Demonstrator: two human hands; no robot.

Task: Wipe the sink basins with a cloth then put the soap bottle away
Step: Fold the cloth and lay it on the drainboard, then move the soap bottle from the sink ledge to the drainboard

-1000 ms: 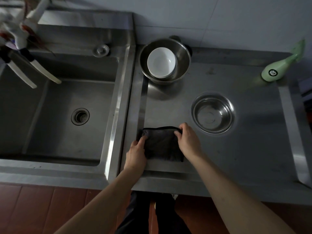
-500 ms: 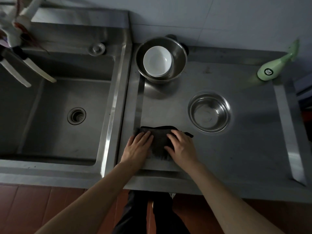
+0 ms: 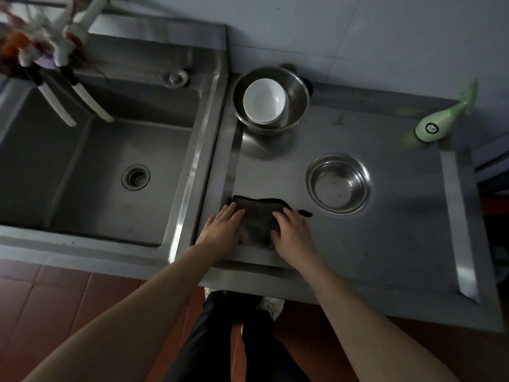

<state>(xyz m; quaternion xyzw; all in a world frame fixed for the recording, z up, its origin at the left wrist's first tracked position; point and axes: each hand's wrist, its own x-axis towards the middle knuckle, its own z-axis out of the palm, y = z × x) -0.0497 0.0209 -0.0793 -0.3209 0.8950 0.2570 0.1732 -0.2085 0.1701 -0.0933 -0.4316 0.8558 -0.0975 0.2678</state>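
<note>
- Cloth [image 3: 259,219], dark grey with a black edge, lay flat on the steel table [image 3: 385,244] just right of the sink basin [image 3: 91,175], near the front edge.
- Left hand [image 3: 220,227] rested palm down on the cloth's left part, fingers straight and close together; grip flat, nothing pinched.
- Right hand [image 3: 292,232] rested palm down on the cloth's right part, fingers straight and slightly spread; grip flat, nothing pinched.
- A black loop or tag of the cloth stuck out to the right past the right hand's fingertips.
- Soap bottle [image 3: 438,122], pale green with a dark round label, stood at the far right back corner of the table by the wall, well apart from both hands.
- Sink basin was on the left, with a round drain [image 3: 135,177] in its floor; a round metal plug [image 3: 175,77] sat on the ledge behind it.
- White tap pipes [image 3: 68,37] with two white spouts hung over the basin's back left corner; that area was blurred.
- Steel bowl [image 3: 271,99] stood at the back of the table holding stacked white bowls [image 3: 264,102].
- Smaller steel bowl [image 3: 338,183] stood on the table just right of the cloth, apart from it.
- Red-brown floor tiles [image 3: 55,293] and the person's dark trouser legs showed below the table edge.
</note>
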